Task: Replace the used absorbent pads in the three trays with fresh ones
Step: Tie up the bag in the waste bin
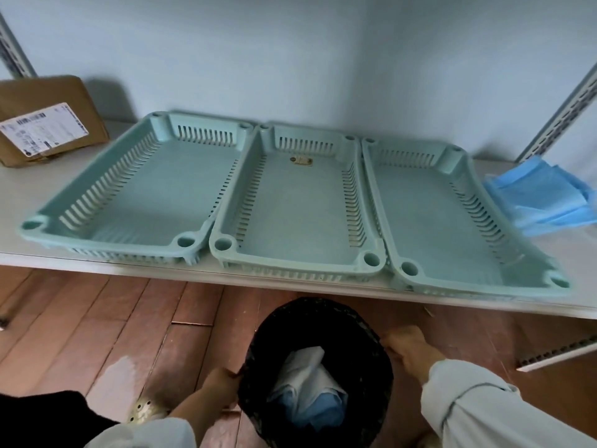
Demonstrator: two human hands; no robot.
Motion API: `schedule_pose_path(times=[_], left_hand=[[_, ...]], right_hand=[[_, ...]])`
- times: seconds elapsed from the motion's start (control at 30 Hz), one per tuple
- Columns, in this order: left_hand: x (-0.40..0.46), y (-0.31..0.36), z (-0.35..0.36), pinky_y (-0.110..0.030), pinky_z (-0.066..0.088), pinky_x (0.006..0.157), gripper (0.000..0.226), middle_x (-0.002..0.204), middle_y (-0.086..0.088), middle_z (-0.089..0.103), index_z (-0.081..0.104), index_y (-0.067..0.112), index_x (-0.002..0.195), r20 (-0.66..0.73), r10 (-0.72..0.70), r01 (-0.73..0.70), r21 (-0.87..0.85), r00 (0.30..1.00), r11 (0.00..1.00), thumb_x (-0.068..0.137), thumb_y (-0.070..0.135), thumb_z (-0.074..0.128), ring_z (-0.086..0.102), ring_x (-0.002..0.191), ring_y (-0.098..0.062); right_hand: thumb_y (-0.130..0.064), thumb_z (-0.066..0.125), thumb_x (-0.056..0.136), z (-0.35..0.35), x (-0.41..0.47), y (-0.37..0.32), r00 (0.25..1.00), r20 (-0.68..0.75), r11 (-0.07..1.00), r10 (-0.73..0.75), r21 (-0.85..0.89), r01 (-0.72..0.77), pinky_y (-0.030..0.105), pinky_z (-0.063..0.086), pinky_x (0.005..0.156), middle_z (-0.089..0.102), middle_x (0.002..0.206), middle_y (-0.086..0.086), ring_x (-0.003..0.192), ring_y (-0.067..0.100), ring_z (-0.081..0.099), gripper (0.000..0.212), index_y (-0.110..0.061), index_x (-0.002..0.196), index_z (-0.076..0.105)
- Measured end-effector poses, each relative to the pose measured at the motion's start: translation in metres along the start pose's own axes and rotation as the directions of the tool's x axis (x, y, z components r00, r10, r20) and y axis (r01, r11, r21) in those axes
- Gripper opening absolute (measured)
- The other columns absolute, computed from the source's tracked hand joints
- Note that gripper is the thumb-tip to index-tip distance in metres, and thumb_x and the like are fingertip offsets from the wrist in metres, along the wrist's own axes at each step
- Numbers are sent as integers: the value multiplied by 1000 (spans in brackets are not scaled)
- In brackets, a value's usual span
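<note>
Teal trays: left tray (pixel 129 192), middle tray (pixel 300 205) and right tray (pixel 452 218) sit bare, side by side on the white shelf (pixel 19 202)
Bin: black basket (pixel 371 337) at 6 o'clock, crumpled used pads (pixel 310 386) inside
Left hand (pixel 219 388): grips the rim at 9 o'clock
Right hand (pixel 408 349): fingers curled on the rim at 2 o'clock
Fresh pads (pixel 542 195): blue stack, 3 o'clock of the trays

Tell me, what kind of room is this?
Probably a storage or utility room: a white shelf on slotted metal uprights holds three plastic trays and a cardboard box, above wood flooring.

cardboard box (pixel 48 118) label (pixel 43 128) — print blurred, unreadable
</note>
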State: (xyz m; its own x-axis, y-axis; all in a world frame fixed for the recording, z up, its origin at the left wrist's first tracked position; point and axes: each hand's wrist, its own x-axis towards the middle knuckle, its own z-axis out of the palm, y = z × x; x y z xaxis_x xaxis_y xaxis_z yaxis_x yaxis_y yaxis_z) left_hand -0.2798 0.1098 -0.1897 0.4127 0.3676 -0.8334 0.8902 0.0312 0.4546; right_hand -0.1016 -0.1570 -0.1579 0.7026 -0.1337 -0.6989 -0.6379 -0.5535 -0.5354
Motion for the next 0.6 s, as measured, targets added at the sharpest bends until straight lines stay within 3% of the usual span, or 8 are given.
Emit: schedule_pose_path(times=[0.07, 0.17, 0.27, 0.43, 0.57, 0.6], left_hand=[[0, 7, -3, -38, 55, 56, 27, 67, -14, 52, 54, 0, 79, -135, 135, -138, -9, 982, 990, 98, 19, 48, 54, 61, -25], [-4, 18, -7, -35, 52, 73, 22, 92, -19, 66, 55, 8, 90, -306, 328, -299, 139, 894, 944, 99, 25, 44, 64, 87, -36], [-13, 26, -9, -31, 39, 74, 21, 104, -18, 66, 54, 10, 97, -397, 418, -352, 230, 817, 907, 98, 28, 45, 60, 102, -35], [-21, 33, -9, -31, 45, 72, 15, 96, -13, 67, 49, 18, 85, -320, 530, -414, 366, 785, 834, 96, 28, 46, 63, 94, -33], [-24, 36, -16, -35, 51, 76, 29, 93, -14, 69, 41, 22, 67, -278, 524, -399, 399, 805, 825, 94, 29, 46, 64, 90, -33], [-27, 39, -16, -35, 50, 77, 29, 93, -15, 68, 42, 22, 66, -279, 516, -401, 379, 810, 834, 94, 28, 48, 64, 92, -34]], right_hand=[[12, 56, 82, -4, -4, -1, 998, 59, 998, -19, -52, 22, 29, 40, 55, 52, 59, 10, 52, 22, 47, 27, -3, 59, 54], [9, 56, 80, -8, -20, 1, 986, 167, 996, 2, -85, 12, 24, 40, 44, 49, 41, 9, 40, 18, 46, 32, -2, 51, 53], [3, 59, 79, -8, -32, 5, 978, 207, 985, 25, -172, 11, 20, 38, 45, 46, 41, 6, 37, 13, 41, 29, -6, 53, 51], [-5, 54, 90, -18, -64, 8, 978, 196, 928, -68, -346, 134, 23, 35, 51, 44, 59, 5, 52, 12, 41, 32, -9, 59, 43], [-4, 54, 83, -20, -67, 12, 979, 202, 897, -9, -431, 97, 20, 40, 50, 50, 48, 3, 46, 11, 48, 24, -7, 60, 50], [-7, 57, 81, -18, -65, 14, 984, 174, 876, -37, -468, 116, 21, 42, 51, 54, 55, 4, 51, 13, 53, 19, -8, 63, 51]])
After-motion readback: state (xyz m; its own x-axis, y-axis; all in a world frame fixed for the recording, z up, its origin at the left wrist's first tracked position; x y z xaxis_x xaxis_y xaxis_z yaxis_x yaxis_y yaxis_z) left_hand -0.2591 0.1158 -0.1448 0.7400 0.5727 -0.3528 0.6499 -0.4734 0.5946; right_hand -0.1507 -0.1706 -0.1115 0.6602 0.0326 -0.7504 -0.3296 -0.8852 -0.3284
